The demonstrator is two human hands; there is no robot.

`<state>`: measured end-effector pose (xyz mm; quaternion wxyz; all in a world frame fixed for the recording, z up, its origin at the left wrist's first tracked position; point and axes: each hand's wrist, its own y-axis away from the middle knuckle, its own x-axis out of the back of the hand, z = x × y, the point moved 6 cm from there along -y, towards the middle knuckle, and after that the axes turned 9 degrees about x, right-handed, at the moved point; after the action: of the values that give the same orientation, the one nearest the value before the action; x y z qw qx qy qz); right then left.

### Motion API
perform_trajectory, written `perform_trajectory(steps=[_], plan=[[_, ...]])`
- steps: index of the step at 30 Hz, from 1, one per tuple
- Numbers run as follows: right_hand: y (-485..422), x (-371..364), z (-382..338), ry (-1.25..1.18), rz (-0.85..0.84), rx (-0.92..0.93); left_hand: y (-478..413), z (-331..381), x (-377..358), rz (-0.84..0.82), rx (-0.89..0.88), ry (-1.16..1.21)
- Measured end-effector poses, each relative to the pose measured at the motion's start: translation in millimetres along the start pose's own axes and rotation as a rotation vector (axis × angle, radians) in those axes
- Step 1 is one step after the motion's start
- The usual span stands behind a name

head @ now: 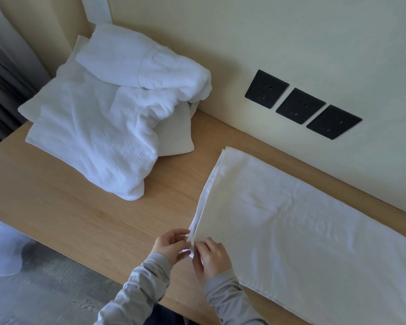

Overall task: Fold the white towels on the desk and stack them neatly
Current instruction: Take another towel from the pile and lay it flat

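Note:
A long white towel lies flat on the right half of the wooden desk, doubled over, its short edge facing left. Both hands work at the near left corner of that edge. My left hand pinches the corner layers from the left. My right hand pinches the same corner from the right, resting on the towel. A loose pile of white towels sits crumpled at the desk's back left, over a folded one.
Three black wall sockets sit in the cream wall behind the desk. The desk's front edge runs diagonally below my sleeves, grey floor beyond it. A white cloth shows at the far left edge. Bare wood lies between pile and towel.

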<state>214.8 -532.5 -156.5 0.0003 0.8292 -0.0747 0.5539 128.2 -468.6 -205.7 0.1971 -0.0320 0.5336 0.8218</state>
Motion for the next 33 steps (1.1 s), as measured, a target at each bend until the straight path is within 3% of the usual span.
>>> perform_trajectory(steps=[4, 9, 12, 14, 19, 24, 33], plan=[[2.3, -4.4, 3.6, -0.112, -0.019, -0.024, -6.5, -6.6, -6.8, -0.009, 0.037, -0.054], [-11.3, 15.0, 43.4, -0.318, -0.077, -0.152, -3.1, 7.6, -12.7, 0.133, -0.151, -0.378], [-58.0, 51.4, 82.1, -0.165, -0.047, -0.118, 4.4, 13.7, -16.6, 0.141, -0.26, -0.51], [-99.7, 65.7, 99.0, -0.019, -0.137, -0.051, 6.9, 15.6, -19.2, 0.145, -0.327, -0.554], [-187.0, 53.3, 126.6, 0.309, -0.565, 0.121, 16.2, 18.0, -29.2, 0.077, -0.362, -0.481], [-215.8, 21.0, 142.7, 0.561, -0.926, 0.313, 25.0, 23.8, -42.8, 0.007, -0.4, -0.512], [-241.7, 23.8, 154.7, 0.607, -1.007, 0.255, 32.1, 15.2, -40.5, -0.014, -0.413, -0.473]])
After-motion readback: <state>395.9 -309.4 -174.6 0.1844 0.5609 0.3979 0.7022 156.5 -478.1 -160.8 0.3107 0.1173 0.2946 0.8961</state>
